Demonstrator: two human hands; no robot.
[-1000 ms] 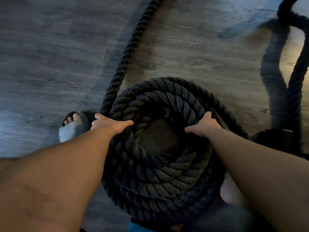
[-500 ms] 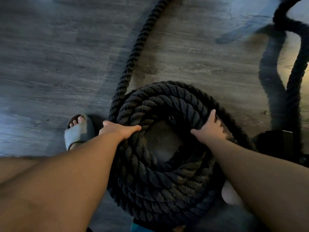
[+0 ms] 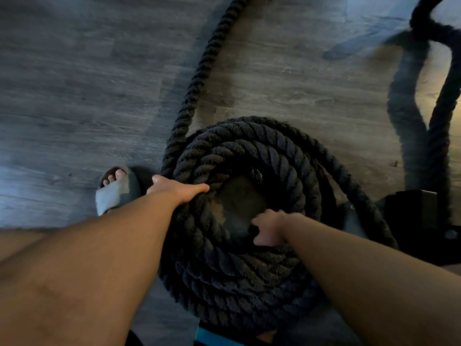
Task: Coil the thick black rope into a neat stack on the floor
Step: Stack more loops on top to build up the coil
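The thick black rope (image 3: pixel 252 148) lies in a round stack of several coils on the wooden floor, with bare floor showing through its centre hole. A loose length of the rope (image 3: pixel 199 73) runs from the stack's left side up to the top edge. My left hand (image 3: pixel 178 189) grips the top coils on the stack's left side, thumb outside. My right hand (image 3: pixel 270 229) sits at the inner near-right rim of the hole, fingers curled down on the rope; its grasp is partly hidden.
My foot in a grey slide sandal (image 3: pixel 117 189) stands just left of the stack. Another stretch of black rope (image 3: pixel 442 108) hangs at the right, casting a shadow. A dark boxy object (image 3: pixel 421 221) sits on the floor at right. Open wood floor (image 3: pixel 74 83) spreads to the left.
My right hand left the stack's right side and moved down and inward to the near rim of the centre hole. My left hand kept its grip on the left coils.
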